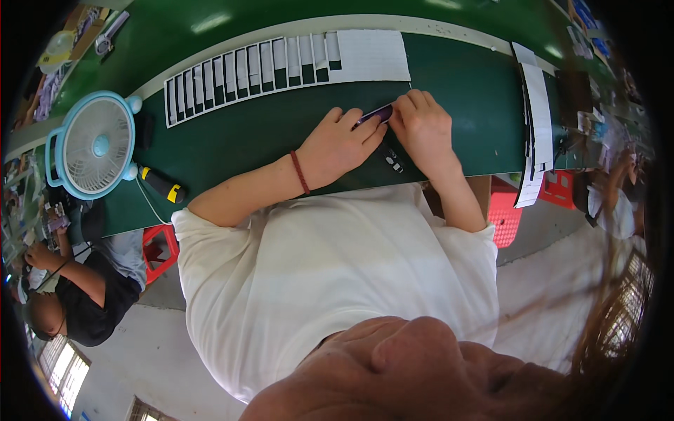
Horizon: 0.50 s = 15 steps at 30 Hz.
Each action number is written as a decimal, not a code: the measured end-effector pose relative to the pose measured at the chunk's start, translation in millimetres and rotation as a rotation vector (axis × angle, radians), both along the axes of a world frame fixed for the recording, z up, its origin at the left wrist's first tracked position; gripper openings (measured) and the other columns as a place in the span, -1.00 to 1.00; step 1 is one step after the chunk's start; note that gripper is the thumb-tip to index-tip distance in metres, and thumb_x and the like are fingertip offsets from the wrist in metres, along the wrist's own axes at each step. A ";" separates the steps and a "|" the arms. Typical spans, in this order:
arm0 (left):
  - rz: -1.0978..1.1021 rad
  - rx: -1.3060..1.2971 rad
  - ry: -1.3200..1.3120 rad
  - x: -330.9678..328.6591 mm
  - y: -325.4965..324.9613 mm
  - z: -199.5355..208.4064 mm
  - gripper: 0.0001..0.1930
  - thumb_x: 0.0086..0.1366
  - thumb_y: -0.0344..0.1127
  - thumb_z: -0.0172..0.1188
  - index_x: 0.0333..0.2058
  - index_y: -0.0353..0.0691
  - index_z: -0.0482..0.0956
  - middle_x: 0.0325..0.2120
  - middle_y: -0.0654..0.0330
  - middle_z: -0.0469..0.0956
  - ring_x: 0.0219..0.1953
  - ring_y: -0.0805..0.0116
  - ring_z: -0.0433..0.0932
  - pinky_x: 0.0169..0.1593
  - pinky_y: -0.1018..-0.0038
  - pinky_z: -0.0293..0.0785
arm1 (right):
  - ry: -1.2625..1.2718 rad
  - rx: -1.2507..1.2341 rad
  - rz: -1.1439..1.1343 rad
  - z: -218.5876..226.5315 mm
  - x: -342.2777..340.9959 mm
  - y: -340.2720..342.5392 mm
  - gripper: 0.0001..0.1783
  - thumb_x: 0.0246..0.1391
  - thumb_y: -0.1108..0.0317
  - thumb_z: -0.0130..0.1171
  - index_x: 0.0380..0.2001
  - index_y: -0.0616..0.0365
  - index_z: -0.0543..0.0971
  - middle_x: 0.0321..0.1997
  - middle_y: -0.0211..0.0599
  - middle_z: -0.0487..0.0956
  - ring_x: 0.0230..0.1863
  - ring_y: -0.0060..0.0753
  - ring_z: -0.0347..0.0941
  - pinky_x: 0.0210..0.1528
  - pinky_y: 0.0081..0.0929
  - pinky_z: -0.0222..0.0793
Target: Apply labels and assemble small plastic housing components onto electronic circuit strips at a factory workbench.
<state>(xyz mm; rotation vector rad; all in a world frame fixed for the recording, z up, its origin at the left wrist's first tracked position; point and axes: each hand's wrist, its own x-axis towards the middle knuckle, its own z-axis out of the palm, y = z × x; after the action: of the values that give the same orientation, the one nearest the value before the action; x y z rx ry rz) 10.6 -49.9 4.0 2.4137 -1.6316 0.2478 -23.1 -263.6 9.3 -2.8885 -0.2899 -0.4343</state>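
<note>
A small, slim dark purple object (381, 113) with a shiny edge lies between my two hands; its exact kind does not show. My left hand (340, 145), with a dark red bracelet at the wrist, is closed on its left end, with fingers bent over it. The fingertips of my right hand (423, 126) pinch it at the right end. On the green table just below my hands lie a few small black and silver parts (393, 161), too small to name. Beyond my hands is a white slotted card tray (374, 56) with a row of narrow dark openings.
To the left stand a light blue fan (100, 145) and a black and yellow screwdriver handle (163, 184). White and black card strips (539, 119) overhang the table's edge at right. Red stools (504, 210) are below. At far left sits another person (98, 295) in black.
</note>
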 end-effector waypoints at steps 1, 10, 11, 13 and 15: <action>-0.001 -0.005 0.002 0.0 1.2 -0.8 -0.54 0.19 -0.35 0.25 0.11 -0.17 0.59 0.06 0.25 0.55 0.01 0.23 0.48 -0.05 0.34 0.46 | 0.002 -0.005 -0.001 4.5 -0.7 -3.8 -0.85 -0.09 0.52 0.38 -0.40 0.13 0.63 -0.29 -0.31 0.59 -0.25 -0.23 0.56 -0.26 -0.35 0.53; -0.048 -0.048 0.055 8.3 3.3 -4.8 -0.55 0.19 -0.38 0.21 0.10 -0.16 0.59 0.08 0.23 0.56 0.02 0.23 0.48 -0.03 0.34 0.47 | -0.040 -0.103 0.357 23.7 6.0 -27.4 -0.79 -0.18 0.51 0.27 -0.35 0.21 0.67 -0.29 -0.33 0.53 -0.20 -0.32 0.52 -0.21 -0.44 0.54; -0.060 -0.096 0.013 9.8 2.8 -5.0 -0.59 0.18 -0.38 0.22 0.05 -0.18 0.62 -0.01 0.24 0.56 -0.06 0.25 0.47 -0.12 0.36 0.45 | -0.041 -0.103 0.359 25.6 8.9 -27.4 -0.79 -0.18 0.51 0.27 -0.35 0.21 0.67 -0.29 -0.33 0.53 -0.20 -0.32 0.52 -0.21 -0.44 0.54; -0.071 -0.143 -0.030 11.1 3.3 -5.4 -0.62 0.17 -0.37 0.23 0.00 -0.20 0.64 -0.11 0.25 0.56 -0.14 0.27 0.47 -0.21 0.39 0.44 | -0.027 -0.190 0.436 27.8 14.6 -27.1 -0.86 -0.20 0.49 0.24 -0.44 0.19 0.62 -0.33 -0.34 0.49 -0.21 -0.35 0.49 -0.22 -0.46 0.53; -0.076 -0.146 -0.017 10.7 2.1 -5.9 -0.62 0.17 -0.37 0.22 0.00 -0.19 0.64 -0.11 0.25 0.57 -0.14 0.28 0.47 -0.21 0.39 0.44 | -0.011 -0.240 0.450 27.0 18.5 -28.9 -0.88 -0.21 0.48 0.26 -0.48 0.17 0.60 -0.34 -0.34 0.48 -0.22 -0.35 0.49 -0.23 -0.46 0.53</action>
<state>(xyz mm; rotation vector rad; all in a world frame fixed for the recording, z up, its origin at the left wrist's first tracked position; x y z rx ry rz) 21.3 -47.9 -1.9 2.2435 -1.6484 0.3622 -4.6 -292.4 36.4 -2.9143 -1.0293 -0.3517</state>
